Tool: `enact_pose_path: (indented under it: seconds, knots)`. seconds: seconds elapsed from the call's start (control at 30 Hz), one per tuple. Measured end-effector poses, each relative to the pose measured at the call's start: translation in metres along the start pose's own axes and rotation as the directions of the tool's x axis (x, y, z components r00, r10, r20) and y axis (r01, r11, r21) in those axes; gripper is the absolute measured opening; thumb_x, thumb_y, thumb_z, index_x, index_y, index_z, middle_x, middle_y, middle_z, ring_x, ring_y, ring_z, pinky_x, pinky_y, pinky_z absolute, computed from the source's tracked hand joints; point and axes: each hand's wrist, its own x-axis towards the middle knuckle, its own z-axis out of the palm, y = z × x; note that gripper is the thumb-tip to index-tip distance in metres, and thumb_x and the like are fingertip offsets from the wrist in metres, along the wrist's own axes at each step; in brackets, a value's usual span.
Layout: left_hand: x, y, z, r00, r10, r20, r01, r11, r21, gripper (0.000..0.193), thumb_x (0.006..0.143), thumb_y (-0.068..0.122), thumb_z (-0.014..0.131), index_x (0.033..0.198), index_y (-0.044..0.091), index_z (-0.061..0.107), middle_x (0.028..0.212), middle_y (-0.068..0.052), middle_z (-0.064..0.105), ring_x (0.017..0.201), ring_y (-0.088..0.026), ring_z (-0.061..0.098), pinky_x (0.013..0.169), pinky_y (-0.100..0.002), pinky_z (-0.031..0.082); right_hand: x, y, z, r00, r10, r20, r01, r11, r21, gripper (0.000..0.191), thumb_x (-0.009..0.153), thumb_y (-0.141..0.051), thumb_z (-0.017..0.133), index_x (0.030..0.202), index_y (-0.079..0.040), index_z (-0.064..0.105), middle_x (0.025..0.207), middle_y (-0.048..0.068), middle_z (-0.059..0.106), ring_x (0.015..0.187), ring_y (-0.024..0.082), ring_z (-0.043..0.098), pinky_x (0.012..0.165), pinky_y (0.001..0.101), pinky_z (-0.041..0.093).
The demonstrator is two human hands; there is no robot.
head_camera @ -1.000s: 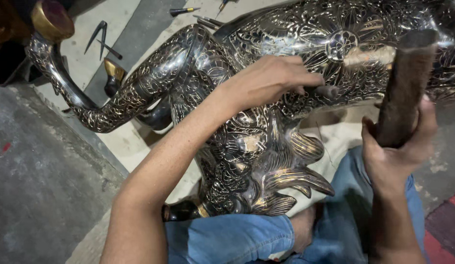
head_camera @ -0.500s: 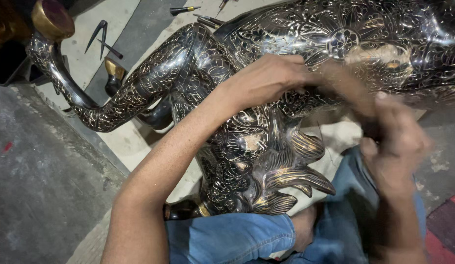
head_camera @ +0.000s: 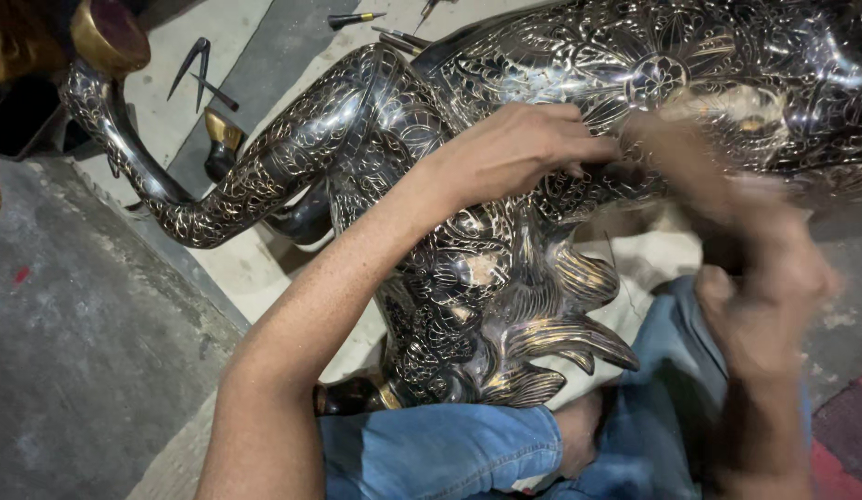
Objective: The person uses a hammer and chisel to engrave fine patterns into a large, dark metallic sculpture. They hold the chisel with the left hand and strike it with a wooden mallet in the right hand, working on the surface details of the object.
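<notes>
A large dark metal animal statue (head_camera: 468, 268) with fine silver engraving lies across my lap. My left hand (head_camera: 519, 148) rests on its flank, the fingertips pinched on a small dark punch (head_camera: 618, 172) set against the surface. To the right, my right hand (head_camera: 769, 296) is motion-blurred, fist closed around a dark-handled hammer (head_camera: 676, 162) that smears down onto the punch's end. The hammer's head cannot be made out in the blur.
Metal dividers (head_camera: 198, 72) and a small pointed tool (head_camera: 355, 18) lie on the floor at the top. A brass-tipped leg end (head_camera: 222, 130) and a gold round cap (head_camera: 107, 32) sit upper left. White cloth (head_camera: 658, 259) lies under the statue, over my blue-jeaned legs (head_camera: 449, 449).
My right hand swung the hammer down from upright at the right edge toward the punch. The left hand and the statue have stayed in place.
</notes>
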Motion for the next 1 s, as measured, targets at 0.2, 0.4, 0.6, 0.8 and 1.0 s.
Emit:
enact_pose_path:
  seconds: [0.2,0.4,0.6,0.8,1.0]
  knots:
    - [-0.002,-0.001,-0.002,0.996,-0.070,0.047,0.072,0.996,-0.043,0.033,0.104,0.001,0.055,0.128,0.020,0.066,0.092,-0.005,0.070,0.080,-0.014,0.066,0.062,-0.032,0.057,0.016,-0.033,-0.002,0.944,0.329,-0.024,-0.321,0.932,0.169,0.071,0.102,-0.010,0.075,0.156,-0.004,0.030,0.123,0.018,0.063,0.098,0.027,0.063,0.085,0.0371,0.053]
    - [-0.004,-0.007,0.007,0.999,-0.044,0.027,0.045,0.999,-0.007,0.042,0.105,-0.006,0.050,0.133,0.020,0.066,0.091,-0.004,0.067,0.080,-0.015,0.067,0.061,-0.026,0.059,0.017,-0.023,-0.016,0.985,0.166,0.056,-0.166,0.986,0.000,0.071,0.091,0.000,0.073,0.153,0.001,0.038,0.125,0.020,0.058,0.105,0.029,0.062,0.095,0.0377,0.052]
    - [-0.008,-0.010,0.011,0.999,0.027,-0.043,-0.030,0.998,-0.056,0.042,0.103,-0.007,0.052,0.130,0.022,0.067,0.094,-0.003,0.067,0.088,-0.012,0.071,0.069,-0.019,0.064,0.001,-0.004,-0.011,0.984,0.056,0.170,-0.010,0.965,-0.261,0.071,0.085,-0.004,0.074,0.149,-0.013,0.044,0.127,0.019,0.068,0.112,0.034,0.069,0.102,0.0405,0.054]
    - [-0.006,-0.004,0.001,0.999,-0.030,0.042,0.032,0.999,-0.037,0.040,0.098,-0.012,0.052,0.124,0.013,0.071,0.091,-0.008,0.068,0.078,-0.018,0.069,0.058,-0.024,0.059,-0.009,-0.007,0.000,0.981,0.193,-0.010,-0.191,0.977,0.090,0.071,0.094,-0.008,0.065,0.159,-0.009,0.037,0.123,0.016,0.067,0.111,0.030,0.068,0.100,0.0375,0.055]
    - [-0.002,0.005,-0.013,1.000,-0.003,0.016,0.004,0.999,-0.043,0.039,0.097,-0.010,0.056,0.126,0.012,0.070,0.097,-0.007,0.071,0.087,-0.019,0.071,0.071,-0.032,0.061,0.003,-0.014,-0.008,0.997,0.078,-0.001,-0.078,0.993,-0.090,0.072,0.095,-0.006,0.067,0.161,-0.014,0.040,0.130,0.020,0.067,0.105,0.030,0.067,0.091,0.0364,0.057]
